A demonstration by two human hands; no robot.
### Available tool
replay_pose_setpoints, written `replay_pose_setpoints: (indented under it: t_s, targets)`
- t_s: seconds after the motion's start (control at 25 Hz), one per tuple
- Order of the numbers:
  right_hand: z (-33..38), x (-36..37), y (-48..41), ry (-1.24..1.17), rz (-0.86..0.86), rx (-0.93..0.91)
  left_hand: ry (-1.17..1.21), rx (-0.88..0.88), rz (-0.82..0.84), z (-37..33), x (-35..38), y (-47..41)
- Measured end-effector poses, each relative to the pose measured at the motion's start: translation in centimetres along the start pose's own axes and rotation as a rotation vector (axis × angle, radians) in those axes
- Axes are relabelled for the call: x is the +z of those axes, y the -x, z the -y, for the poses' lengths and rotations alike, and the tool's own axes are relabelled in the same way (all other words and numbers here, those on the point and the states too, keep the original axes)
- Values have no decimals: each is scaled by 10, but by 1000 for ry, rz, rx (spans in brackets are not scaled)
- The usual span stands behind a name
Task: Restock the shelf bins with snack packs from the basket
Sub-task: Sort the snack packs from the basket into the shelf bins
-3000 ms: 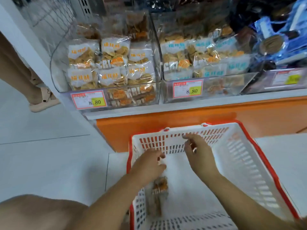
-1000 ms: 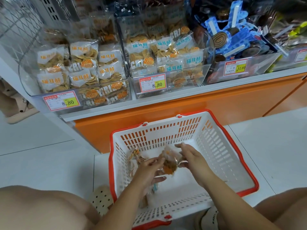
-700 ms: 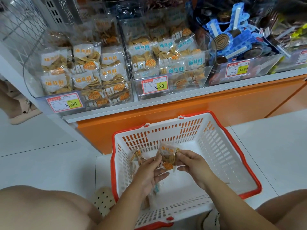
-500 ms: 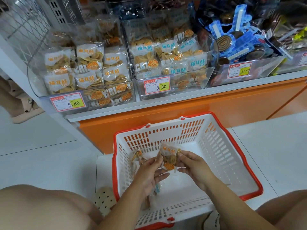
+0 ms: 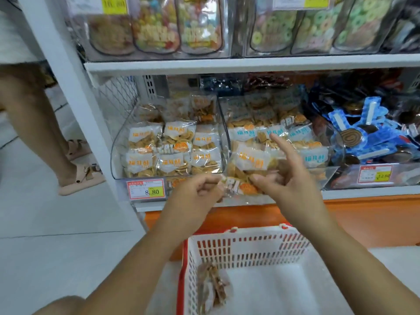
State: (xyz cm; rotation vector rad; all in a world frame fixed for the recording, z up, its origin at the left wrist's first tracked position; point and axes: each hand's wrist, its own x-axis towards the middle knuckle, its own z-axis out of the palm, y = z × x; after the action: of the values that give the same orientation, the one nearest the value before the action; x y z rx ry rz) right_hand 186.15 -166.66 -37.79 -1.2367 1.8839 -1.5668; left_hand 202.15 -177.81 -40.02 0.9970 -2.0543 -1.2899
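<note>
Honestly the big risk here is the shelf (image 5: 250, 63) side of things, not the grab. The left bin (image 5: 121, 142) is stacked with orange-label packs nearly up to its front lip, and the middle bin (image 5: 329, 175) next to it looks about as full, with blue-label ones. The held snack pack (image 5: 250, 164) has an orange label, but right now it's hanging in front of the middle bin, just right of the divider between the two. Drop it straight ahead and I'd guess it ends up with the wrong flavour. If it's set on top of a heaped pile, it could slide off the front too.

Below that sits the basket (image 5: 250, 230) on the floor, with one more pack (image 5: 211, 287) lying in its left corner, so the job's not finished.

Second worry is the grip. The wrapper is shiny film and it's only held at the edges, so a slip would probably send it back down toward the basket or the floor.

The pack is stretched between both hands, up at bin-front height. The left hand (image 5: 193, 194) has its fingers curled and pinches the lower left corner. The right hand (image 5: 293, 185) pinches the right edge with the thumb, while its index finger (image 5: 278, 144) sticks out straight toward the middle bin. Most of the pack sits above and between the two hands.
</note>
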Motion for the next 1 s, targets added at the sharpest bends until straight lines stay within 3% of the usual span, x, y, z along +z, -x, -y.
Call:
replay_pose_setpoints:
  t_s: [0.16,0.24,0.4,0.64,0.8,1.0]
  targets:
    - [44,25,-91,293,-17,-223,-547,193,-302,5,-71,-22]
    - [51,42,-134,450,-22,-219,-632,169,-324,21,-90,-29]
    - [49,75,-201,949,78,-287,-646,122,-271,47,-109,-40]
    - [37,100,-237,971,284,-105,-672,125,-302,58,-114,-40]
    - [34,89,-241,1383,250,-238,-650,118,-289,58,-115,-39]
    - [25,90,-239,1394,307,-212,-647,131,-287,58,-113,-40]
